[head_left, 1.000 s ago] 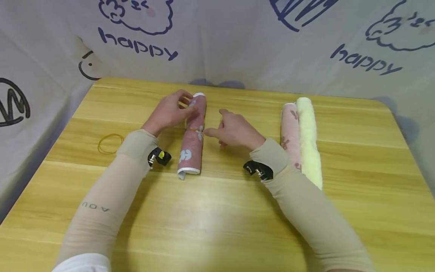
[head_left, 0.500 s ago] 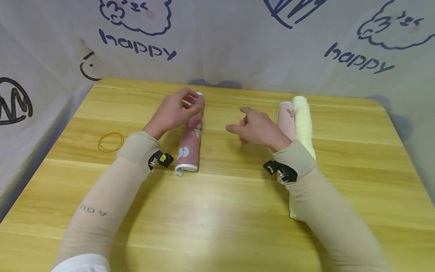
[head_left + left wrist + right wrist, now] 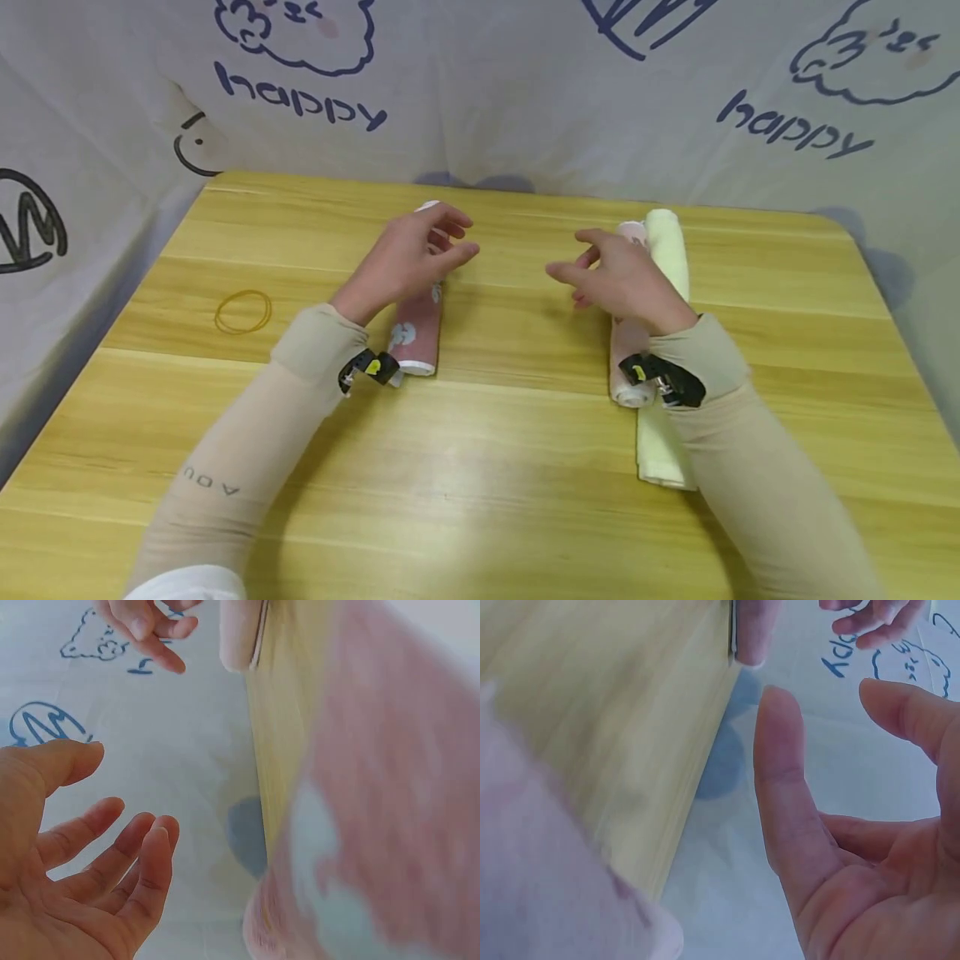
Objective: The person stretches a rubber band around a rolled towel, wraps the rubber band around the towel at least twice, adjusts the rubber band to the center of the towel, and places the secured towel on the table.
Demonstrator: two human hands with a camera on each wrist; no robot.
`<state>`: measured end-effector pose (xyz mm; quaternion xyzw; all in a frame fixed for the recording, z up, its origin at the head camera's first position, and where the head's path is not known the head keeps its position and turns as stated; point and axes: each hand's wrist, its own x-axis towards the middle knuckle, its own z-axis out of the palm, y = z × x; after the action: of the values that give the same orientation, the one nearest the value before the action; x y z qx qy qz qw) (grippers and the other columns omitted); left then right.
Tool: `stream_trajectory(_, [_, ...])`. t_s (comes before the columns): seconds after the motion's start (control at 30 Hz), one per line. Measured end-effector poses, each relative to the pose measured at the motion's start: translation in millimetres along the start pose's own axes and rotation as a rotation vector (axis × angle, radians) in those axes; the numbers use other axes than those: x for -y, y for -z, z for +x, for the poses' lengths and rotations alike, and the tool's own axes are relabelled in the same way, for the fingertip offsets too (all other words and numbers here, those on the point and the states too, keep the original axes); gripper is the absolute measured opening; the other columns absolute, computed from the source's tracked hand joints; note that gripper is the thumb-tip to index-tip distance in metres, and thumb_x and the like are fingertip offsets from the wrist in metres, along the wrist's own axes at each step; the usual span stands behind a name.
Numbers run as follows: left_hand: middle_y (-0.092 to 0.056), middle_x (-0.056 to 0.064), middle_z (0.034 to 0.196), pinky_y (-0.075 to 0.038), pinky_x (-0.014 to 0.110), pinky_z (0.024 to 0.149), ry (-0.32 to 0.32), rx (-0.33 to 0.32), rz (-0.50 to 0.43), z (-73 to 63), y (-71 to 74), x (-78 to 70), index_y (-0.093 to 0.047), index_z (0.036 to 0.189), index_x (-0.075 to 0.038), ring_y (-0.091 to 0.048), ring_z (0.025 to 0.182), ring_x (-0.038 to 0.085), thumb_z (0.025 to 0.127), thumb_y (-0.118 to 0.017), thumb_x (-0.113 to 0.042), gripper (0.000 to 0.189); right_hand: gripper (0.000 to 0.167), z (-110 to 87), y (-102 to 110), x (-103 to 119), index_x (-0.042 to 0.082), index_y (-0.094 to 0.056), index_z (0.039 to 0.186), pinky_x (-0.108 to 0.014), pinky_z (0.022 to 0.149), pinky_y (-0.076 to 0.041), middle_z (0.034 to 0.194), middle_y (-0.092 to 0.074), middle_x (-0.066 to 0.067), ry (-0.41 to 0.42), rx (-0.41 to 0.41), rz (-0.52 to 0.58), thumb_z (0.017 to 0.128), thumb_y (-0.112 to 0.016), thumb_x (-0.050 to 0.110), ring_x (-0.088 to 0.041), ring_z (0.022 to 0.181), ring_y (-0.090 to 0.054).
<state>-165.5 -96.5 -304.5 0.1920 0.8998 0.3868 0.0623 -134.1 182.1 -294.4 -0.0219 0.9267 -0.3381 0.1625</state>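
A rolled dark pink towel (image 3: 423,321) with pale blue figures and white edging lies at the table's left middle. Over its upper part is my left hand (image 3: 405,260), fingers loosely bent and spread from the thumb. In the left wrist view the palm (image 3: 75,907) of that hand holds nothing. Farther right, my right hand (image 3: 628,282) overlaps a rolled light pink towel (image 3: 624,379). The right wrist view shows its thumb and forefinger (image 3: 780,772) apart, with nothing between them. A rolled pale yellow towel (image 3: 663,450) lies along the light pink one, partly hidden by the right arm.
A thin yellow rubber band (image 3: 242,332) lies left of the left forearm. The wooden table (image 3: 517,500) ends at the back against a white cloth (image 3: 510,100) with blue drawings and writing. Each wrist carries a small black camera.
My right hand has moved right, from beside the dark pink towel to over the light pink one. The left hand has come off the dark pink towel and shifted slightly right.
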Motion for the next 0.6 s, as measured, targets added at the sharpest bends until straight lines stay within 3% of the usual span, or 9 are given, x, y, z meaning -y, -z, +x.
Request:
stream_trajectory(0.17, [-0.066,0.01,0.133,-0.056,0.042,0.103,-0.056,-0.001,-0.001,-2.3,-5.2,-1.1,-0.063,0.133,-0.009,-0.066,0.115,0.025,0.101,-0.068,-0.033,0.041,0.084,-0.9,5.8,-7.2,0.007,-0.032,0.161,-0.028,0.066,-0.054,0.122,-0.067,-0.013,0.005,-0.035,-0.021,0.098,-0.062,0.053,-0.027,0.087,-0.077])
stream_trajectory(0.27, [-0.064,0.01,0.133,-0.056,0.041,0.102,-0.079,0.003,-0.005,-5.8,-5.2,-0.5,-0.062,0.133,-0.008,-0.066,0.115,0.024,0.101,-0.067,-0.033,0.04,0.083,-1.5,9.8,-13.5,0.009,-0.032,0.161,-0.028,0.064,-0.055,0.123,-0.065,-0.014,-0.003,-0.054,-0.015,0.098,-0.063,0.054,-0.027,0.084,-0.076])
stream_trajectory(0.4, [-0.065,0.008,0.132,-0.057,0.039,0.1,-0.085,0.005,-0.002,-11.4,-2.7,0.1,-0.061,0.133,-0.01,-0.068,0.113,0.023,0.101,-0.067,-0.033,0.04,0.085,-2.5,15.4,-22.7,0.011,-0.032,0.162,-0.033,0.073,-0.056,0.126,-0.062,-0.013,-0.027,-0.09,-0.002,0.098,-0.062,0.057,-0.026,0.083,-0.073])
stream_trajectory(0.53, [-0.067,0.007,0.129,-0.058,0.038,0.098,-0.091,-0.007,0.015,-16.5,-0.8,3.1,-0.062,0.131,-0.012,-0.069,0.11,0.022,0.101,-0.067,-0.033,0.038,0.087,-2.2,19.6,-30.0,0.01,-0.033,0.161,-0.041,0.087,-0.051,0.128,-0.062,-0.015,-0.043,-0.138,-0.042,0.097,-0.061,0.06,-0.028,0.097,-0.067])
stream_trajectory(0.6, [-0.067,0.007,0.129,-0.059,0.038,0.096,-0.097,-0.01,0.019,-19.7,0.2,4.8,-0.062,0.131,-0.013,-0.07,0.109,0.022,0.101,-0.067,-0.033,0.037,0.086,-1.2,20.9,-33.6,0.009,-0.035,0.16,-0.043,0.089,-0.05,0.128,-0.062,-0.017,-0.049,-0.152,-0.07,0.097,-0.06,0.061,-0.03,0.104,-0.062])
